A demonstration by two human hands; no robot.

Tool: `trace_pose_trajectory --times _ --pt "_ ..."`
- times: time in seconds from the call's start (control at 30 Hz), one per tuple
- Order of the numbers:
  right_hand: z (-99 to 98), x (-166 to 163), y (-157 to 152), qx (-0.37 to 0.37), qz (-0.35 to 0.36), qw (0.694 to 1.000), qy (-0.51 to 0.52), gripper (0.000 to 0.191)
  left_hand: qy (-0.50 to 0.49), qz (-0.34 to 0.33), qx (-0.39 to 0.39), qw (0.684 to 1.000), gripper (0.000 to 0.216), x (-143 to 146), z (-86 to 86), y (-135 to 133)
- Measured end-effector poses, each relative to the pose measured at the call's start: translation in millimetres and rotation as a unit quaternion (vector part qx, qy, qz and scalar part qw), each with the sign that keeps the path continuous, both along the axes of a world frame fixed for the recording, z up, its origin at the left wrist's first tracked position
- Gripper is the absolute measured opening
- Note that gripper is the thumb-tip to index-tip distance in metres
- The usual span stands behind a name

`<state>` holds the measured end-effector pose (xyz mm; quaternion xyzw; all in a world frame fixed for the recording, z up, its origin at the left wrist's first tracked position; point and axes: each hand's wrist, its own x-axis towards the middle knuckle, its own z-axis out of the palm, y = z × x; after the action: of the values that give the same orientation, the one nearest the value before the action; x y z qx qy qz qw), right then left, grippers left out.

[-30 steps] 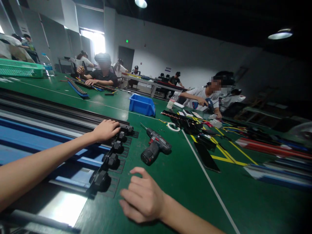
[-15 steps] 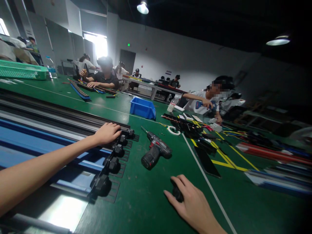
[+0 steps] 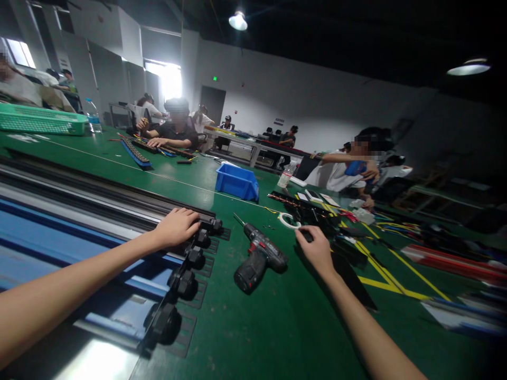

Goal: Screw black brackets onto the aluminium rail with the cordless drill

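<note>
My left hand (image 3: 179,227) lies over the end of a black profile bar (image 3: 137,203), its fingers together and curled over the edge. More long bars and blue profiles (image 3: 43,229) lie beside it, with black knob-like end pieces (image 3: 185,283) in a row and flat slotted tabs (image 3: 186,332) below them. My right hand (image 3: 317,247) is curled just above the table, beside a white ring (image 3: 288,221). A small dark piece (image 3: 304,235) shows partly between its thumb and fingers; its kind is hidden. Between my hands a cordless drill (image 3: 259,258) lies on its side, bit pointing away.
A blue bin (image 3: 236,182) stands beyond the drill. On the right lie black parts, yellow tape lines (image 3: 380,264) and red profiles (image 3: 447,261). A green basket (image 3: 43,120) and bottle (image 3: 93,117) stand far left. Co-workers sit across the table (image 3: 222,327); one holds a blue tool (image 3: 354,168).
My right hand has moved forward from the near table area to beside the white ring. My left hand stays on the bar. The view has shifted slightly.
</note>
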<state>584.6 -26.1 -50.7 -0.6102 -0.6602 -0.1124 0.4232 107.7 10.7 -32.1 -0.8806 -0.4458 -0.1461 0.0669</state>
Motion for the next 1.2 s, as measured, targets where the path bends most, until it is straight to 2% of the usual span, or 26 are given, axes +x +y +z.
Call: trace_pose_trajectory --times 0.13,0.27,0.37,0.5,0.6,0.77,0.93,1.07,1.2 --pt "-17.6 1 45 0.056 -0.034 0.993 0.102 0.043 0.004 0.001 0.003 1.000 0.038 1 1.8 -1" --pt "-34.5 12 66 0.047 -0.077 0.983 0.163 0.053 0.006 0.006 -0.007 1.000 0.037 1 2.1 0" --pt "-44.3 20 71 0.014 -0.081 0.983 0.166 0.061 0.006 0.006 -0.013 1.000 0.038 2 2.1 0" --pt "-52.0 23 72 -0.023 -0.039 0.992 0.115 0.071 0.010 0.006 -0.010 1.000 0.039 1 1.3 1" --pt "-55.0 23 73 -0.025 -0.020 0.995 0.092 0.066 0.015 0.007 -0.009 1.000 0.040 1 0.1 2" --pt "-54.2 24 71 0.001 -0.059 0.991 0.122 0.058 0.027 0.007 -0.012 1.000 0.043 1 -1.7 4" --pt "-44.3 15 56 0.088 -0.106 0.964 0.230 0.057 0.034 0.009 -0.006 0.999 0.045 0 -1.9 4" --pt "-32.8 6 22 0.159 -0.133 0.937 0.280 0.055 0.035 0.009 -0.007 0.999 0.044 -1 -0.8 4" --pt "-18.4 15 -40 0.120 -0.097 0.959 0.239 0.056 0.034 0.004 -0.002 0.999 0.044 -1 -1.3 4"
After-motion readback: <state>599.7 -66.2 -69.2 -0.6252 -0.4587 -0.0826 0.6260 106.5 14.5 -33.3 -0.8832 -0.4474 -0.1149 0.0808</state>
